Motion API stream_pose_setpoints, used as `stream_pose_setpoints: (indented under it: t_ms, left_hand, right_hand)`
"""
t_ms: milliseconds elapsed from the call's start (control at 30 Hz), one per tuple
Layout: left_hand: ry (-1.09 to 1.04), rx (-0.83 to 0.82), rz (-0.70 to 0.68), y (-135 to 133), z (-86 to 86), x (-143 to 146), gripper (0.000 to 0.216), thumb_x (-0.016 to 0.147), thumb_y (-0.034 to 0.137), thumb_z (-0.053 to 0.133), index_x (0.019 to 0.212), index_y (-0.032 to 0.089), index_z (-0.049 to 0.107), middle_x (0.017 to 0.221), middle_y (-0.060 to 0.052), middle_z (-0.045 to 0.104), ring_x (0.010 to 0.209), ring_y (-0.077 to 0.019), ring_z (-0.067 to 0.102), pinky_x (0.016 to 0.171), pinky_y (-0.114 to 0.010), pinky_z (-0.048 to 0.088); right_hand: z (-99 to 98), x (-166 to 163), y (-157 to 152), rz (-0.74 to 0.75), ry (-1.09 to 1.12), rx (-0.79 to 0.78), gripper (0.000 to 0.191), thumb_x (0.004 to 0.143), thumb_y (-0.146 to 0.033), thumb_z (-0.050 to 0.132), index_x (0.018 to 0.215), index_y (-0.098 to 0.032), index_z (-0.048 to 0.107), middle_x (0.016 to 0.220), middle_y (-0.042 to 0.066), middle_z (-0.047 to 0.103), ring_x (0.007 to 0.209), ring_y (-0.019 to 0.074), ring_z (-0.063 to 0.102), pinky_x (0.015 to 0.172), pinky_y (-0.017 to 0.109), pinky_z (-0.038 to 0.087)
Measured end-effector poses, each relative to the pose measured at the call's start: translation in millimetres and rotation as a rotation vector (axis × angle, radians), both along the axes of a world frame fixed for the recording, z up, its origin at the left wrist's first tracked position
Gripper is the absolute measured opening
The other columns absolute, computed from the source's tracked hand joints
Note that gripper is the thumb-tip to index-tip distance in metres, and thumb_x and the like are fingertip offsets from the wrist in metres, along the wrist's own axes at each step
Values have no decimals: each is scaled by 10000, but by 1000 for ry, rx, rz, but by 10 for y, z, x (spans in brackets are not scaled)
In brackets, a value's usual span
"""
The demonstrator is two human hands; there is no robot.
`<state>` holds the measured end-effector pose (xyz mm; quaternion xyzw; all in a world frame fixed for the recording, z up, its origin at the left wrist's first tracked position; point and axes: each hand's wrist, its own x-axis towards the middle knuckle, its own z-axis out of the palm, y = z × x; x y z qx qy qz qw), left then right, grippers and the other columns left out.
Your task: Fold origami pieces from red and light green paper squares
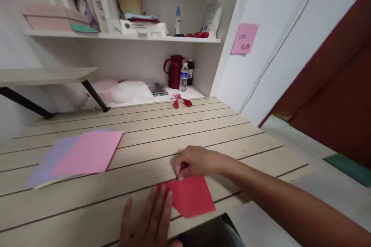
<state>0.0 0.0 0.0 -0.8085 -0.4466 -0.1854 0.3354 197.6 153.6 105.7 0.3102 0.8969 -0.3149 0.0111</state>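
Observation:
A folded sheet of red paper (193,197) lies on the slatted wooden table near its front edge. My left hand (152,216) rests on the paper's left part, fingers stretched out and flat, hiding that end. At the paper's far edge is my right hand (191,162), its fingers curled in and the thumb and fingertips closed on the edge. A crease runs down the paper between my two hands.
Pink paper (89,152) and lilac paper (48,164) overlap on the table's left. Small folded red pieces (187,102) lie at the back. Behind stand a dark red jug (174,73) and a water bottle (184,78). A small raised shelf (48,75) juts in at left.

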Motion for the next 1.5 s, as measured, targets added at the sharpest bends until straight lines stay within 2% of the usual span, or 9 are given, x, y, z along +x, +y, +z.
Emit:
stream_pose_setpoints:
  t_ms: [133,233,300,500,667,867,1000,1200,1500]
  left_hand:
    - [-133,-61,3,-39,3,59,447,955,491,429,1273,242,620,1329,-24,642,1518,-173,92,1204,-616,-6]
    - [-242,-122,27,-73,-1,140,468,963,533,396,1272,255,610,1324,-13,645,1509,-98,97,1225,-556,-23]
    - [-277,-139,40,-83,6,206,511,969,547,357,1252,212,621,1322,-47,646,1507,-85,97,1230,-535,-30]
    - [-264,-35,-21,-56,15,325,294,955,321,473,1143,184,654,1253,-94,694,1499,-120,175,1218,-584,7]
    - [-180,-27,-58,-69,-100,291,352,955,162,373,1194,169,632,1270,-59,692,1479,-137,251,1239,-502,111]
    - [-179,-43,-34,-120,-154,298,348,947,167,389,1204,167,624,1321,-80,658,1476,-166,263,1240,-484,122]
    - [-253,-80,-23,-141,-140,336,341,952,213,420,1244,187,593,1319,-69,659,1472,-126,266,1243,-446,115]
    - [-329,-176,16,-194,-123,373,361,978,357,409,1278,228,563,1342,-41,643,1328,-131,505,1246,-406,111]
    - [-287,-82,-26,-194,-196,341,342,949,216,418,1240,182,594,1303,-110,667,1452,-191,324,1218,-440,202]
  right_hand:
    - [7,251,-242,-99,57,119,260,859,-223,686,1119,-223,677,1078,38,707,956,182,657,827,267,471]
    - [-27,516,-460,36,164,295,615,882,-449,682,1430,-270,465,1525,98,422,1400,270,382,1150,421,273]
    - [-120,673,-607,174,112,320,800,871,-526,664,1533,-273,292,1582,99,343,1471,298,265,1203,503,141]
    - [-458,772,-868,132,-9,467,708,958,-360,583,1559,-279,218,1602,60,303,1505,289,159,1212,562,64]
    - [-410,803,-824,153,45,434,647,949,-544,533,1517,-307,333,1585,31,351,1498,278,187,1210,547,103]
    - [-386,844,-756,107,190,409,463,897,-520,636,1331,-369,574,1441,10,530,1398,263,359,1162,485,232]
    - [-355,746,-681,83,302,339,262,936,-294,628,1193,-326,665,1272,14,620,1267,230,472,1088,424,318]
    - [-307,561,-605,30,390,233,60,928,-285,656,947,-248,698,1108,14,647,1116,192,562,1012,384,343]
    - [-256,516,-564,29,322,186,127,949,-340,623,902,-235,677,1114,27,631,1109,197,570,1000,376,364]
